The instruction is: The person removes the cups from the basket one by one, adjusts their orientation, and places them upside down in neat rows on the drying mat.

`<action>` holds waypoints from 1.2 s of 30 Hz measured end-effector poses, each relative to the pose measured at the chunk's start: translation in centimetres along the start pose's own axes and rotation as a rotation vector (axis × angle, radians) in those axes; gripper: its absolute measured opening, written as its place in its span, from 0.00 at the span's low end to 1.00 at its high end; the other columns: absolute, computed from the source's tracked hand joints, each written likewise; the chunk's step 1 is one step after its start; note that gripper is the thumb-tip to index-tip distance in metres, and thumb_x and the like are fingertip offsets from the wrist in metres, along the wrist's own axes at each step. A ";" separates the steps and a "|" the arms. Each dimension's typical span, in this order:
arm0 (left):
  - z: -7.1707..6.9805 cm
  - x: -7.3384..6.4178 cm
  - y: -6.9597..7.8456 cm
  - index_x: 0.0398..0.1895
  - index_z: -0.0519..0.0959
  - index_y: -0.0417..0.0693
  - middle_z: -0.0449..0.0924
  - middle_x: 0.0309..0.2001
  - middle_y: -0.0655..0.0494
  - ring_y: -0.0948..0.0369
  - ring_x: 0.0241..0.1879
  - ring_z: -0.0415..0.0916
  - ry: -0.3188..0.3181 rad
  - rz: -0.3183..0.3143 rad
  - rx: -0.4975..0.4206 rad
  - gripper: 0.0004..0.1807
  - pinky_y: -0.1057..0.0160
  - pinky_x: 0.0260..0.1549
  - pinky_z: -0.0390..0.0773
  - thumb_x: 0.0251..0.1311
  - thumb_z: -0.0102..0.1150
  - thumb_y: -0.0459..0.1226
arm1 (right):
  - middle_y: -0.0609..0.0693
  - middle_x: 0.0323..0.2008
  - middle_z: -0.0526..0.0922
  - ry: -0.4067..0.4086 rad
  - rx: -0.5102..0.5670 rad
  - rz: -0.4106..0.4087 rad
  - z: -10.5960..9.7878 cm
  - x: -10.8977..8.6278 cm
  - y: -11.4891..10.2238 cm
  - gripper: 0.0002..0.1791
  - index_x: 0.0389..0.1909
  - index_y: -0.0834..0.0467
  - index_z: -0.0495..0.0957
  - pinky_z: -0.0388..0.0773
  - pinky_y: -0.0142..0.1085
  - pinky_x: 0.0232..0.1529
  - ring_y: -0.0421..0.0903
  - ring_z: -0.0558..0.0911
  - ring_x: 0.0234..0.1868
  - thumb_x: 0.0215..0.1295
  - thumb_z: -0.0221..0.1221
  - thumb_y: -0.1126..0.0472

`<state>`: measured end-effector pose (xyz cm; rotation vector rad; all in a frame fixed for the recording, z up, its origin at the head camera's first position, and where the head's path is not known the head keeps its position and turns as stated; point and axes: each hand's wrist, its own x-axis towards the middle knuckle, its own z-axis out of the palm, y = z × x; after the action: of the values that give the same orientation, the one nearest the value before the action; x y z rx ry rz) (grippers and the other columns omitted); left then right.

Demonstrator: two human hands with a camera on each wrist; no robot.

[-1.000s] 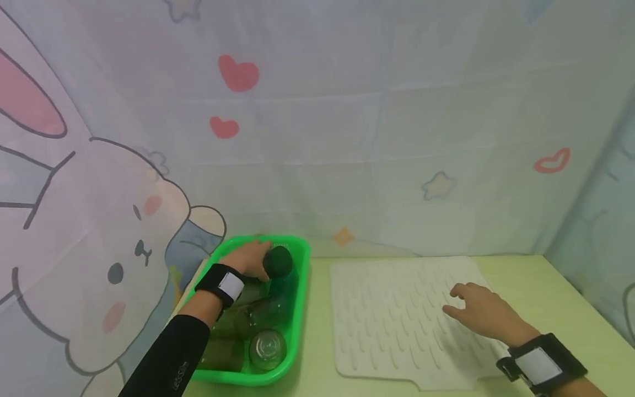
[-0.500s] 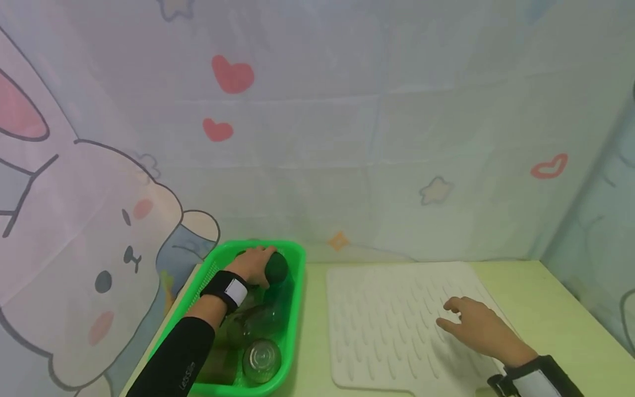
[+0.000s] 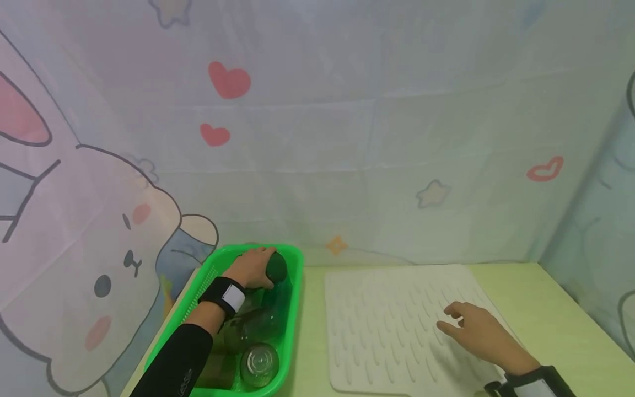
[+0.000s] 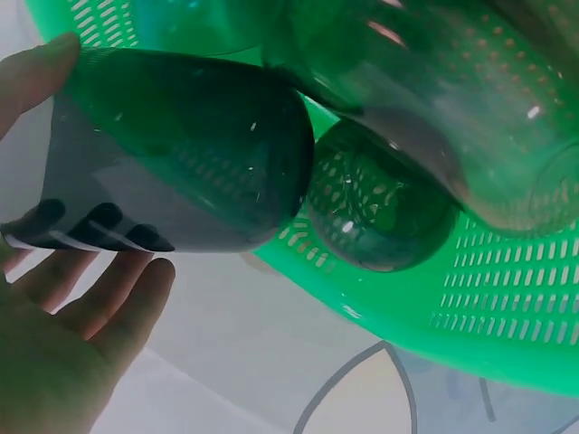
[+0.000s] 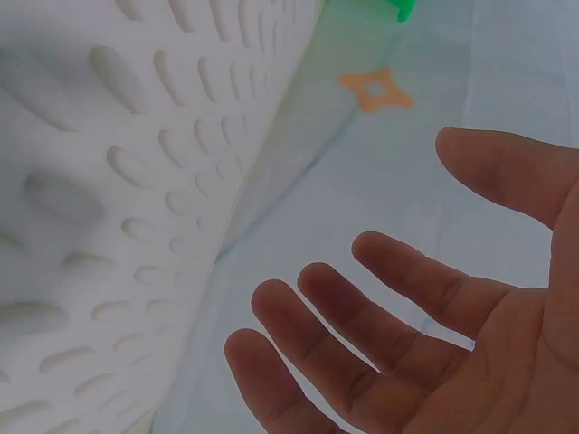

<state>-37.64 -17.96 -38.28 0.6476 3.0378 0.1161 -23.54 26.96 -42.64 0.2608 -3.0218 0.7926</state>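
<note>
My left hand [image 3: 250,268] is over the far end of the green basket [image 3: 296,309] and holds a dark smoky drinking glass [image 4: 181,154]. In the left wrist view the thumb lies on one side of this glass and the fingers on the other, near its end at the left edge. A smaller rounded glass [image 4: 380,203] and a large tinted glass [image 4: 434,90] lie beyond it, against the basket wall. Nearer in the basket stands a clear glass [image 3: 260,364]. My right hand [image 3: 478,331] hovers over the white ridged mat [image 3: 377,325], fingers loosely bent, holding nothing.
Basket and mat rest side by side on a pale yellow-green table [image 3: 526,309]. A printed cloth [image 3: 322,138] with hearts and a rabbit hangs right behind the table's back edge. A cable [image 3: 626,320] hangs at the far right.
The head view has shifted slightly, so the scene sits a little lower and further left. My left hand keeps its place at the dark glass; my right hand stays over the mat.
</note>
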 end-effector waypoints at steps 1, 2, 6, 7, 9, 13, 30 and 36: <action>-0.1 -0.1 -0.1 0.69 0.60 0.42 0.61 0.66 0.38 0.41 0.62 0.62 0.010 -0.006 -0.022 0.46 0.43 0.53 0.69 0.48 0.72 0.44 | 0.60 0.43 0.80 0.000 0.000 0.003 0.0 0.1 0.0 0.25 0.46 0.66 0.77 0.78 0.48 0.36 0.58 0.80 0.41 0.62 0.60 0.47; -0.2 -0.1 -0.1 0.69 0.59 0.41 0.61 0.65 0.38 0.41 0.62 0.63 0.023 -0.011 -0.040 0.46 0.43 0.53 0.69 0.49 0.72 0.44 | 0.60 0.43 0.80 0.001 0.002 0.003 0.1 0.2 0.1 0.24 0.46 0.66 0.77 0.78 0.48 0.36 0.58 0.80 0.42 0.63 0.60 0.48; -0.6 -0.6 0.0 0.69 0.57 0.39 0.62 0.64 0.37 0.44 0.58 0.67 0.079 -0.034 -0.102 0.47 0.47 0.49 0.73 0.50 0.71 0.46 | 0.60 0.44 0.80 0.005 0.026 0.009 0.2 0.5 0.1 0.26 0.47 0.66 0.76 0.79 0.48 0.35 0.58 0.80 0.42 0.63 0.59 0.46; -0.7 -0.8 0.1 0.68 0.56 0.39 0.63 0.63 0.37 0.44 0.57 0.68 0.098 -0.038 -0.111 0.47 0.47 0.48 0.74 0.50 0.70 0.47 | 0.60 0.44 0.80 0.003 0.033 0.010 0.3 0.6 0.1 0.26 0.47 0.66 0.76 0.79 0.47 0.35 0.58 0.80 0.42 0.63 0.59 0.46; -0.9 -1.3 0.4 0.68 0.56 0.38 0.63 0.62 0.37 0.45 0.55 0.70 0.140 -0.043 -0.128 0.48 0.48 0.46 0.75 0.49 0.70 0.47 | 0.60 0.45 0.80 -0.003 0.049 0.018 0.3 0.7 0.1 0.27 0.48 0.66 0.76 0.79 0.47 0.35 0.57 0.80 0.42 0.63 0.58 0.45; -1.3 -2.5 1.4 0.68 0.57 0.36 0.64 0.61 0.37 0.44 0.55 0.69 0.234 -0.030 -0.157 0.49 0.48 0.45 0.76 0.48 0.71 0.48 | 0.60 0.45 0.80 -0.008 0.065 0.020 0.5 0.9 -0.2 0.28 0.48 0.67 0.75 0.79 0.47 0.36 0.57 0.80 0.43 0.62 0.59 0.44; -1.6 -7.2 7.4 0.68 0.60 0.42 0.65 0.62 0.43 0.48 0.55 0.71 0.419 0.047 -0.359 0.46 0.49 0.45 0.76 0.48 0.71 0.47 | 0.60 0.49 0.77 -0.010 0.203 -0.045 2.2 1.4 -0.5 0.30 0.53 0.67 0.72 0.79 0.46 0.38 0.58 0.78 0.46 0.57 0.65 0.50; -1.1 -7.8 9.7 0.67 0.59 0.42 0.65 0.61 0.45 0.50 0.54 0.71 0.436 0.084 -0.455 0.46 0.52 0.46 0.76 0.49 0.71 0.48 | 0.58 0.48 0.77 -0.009 0.244 -0.050 2.4 1.8 -1.5 0.31 0.53 0.66 0.73 0.80 0.45 0.38 0.59 0.78 0.47 0.55 0.67 0.49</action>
<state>-26.65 -12.35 -36.23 0.7886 3.1822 1.0415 -25.01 24.15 -43.93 0.3410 -2.9098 1.1592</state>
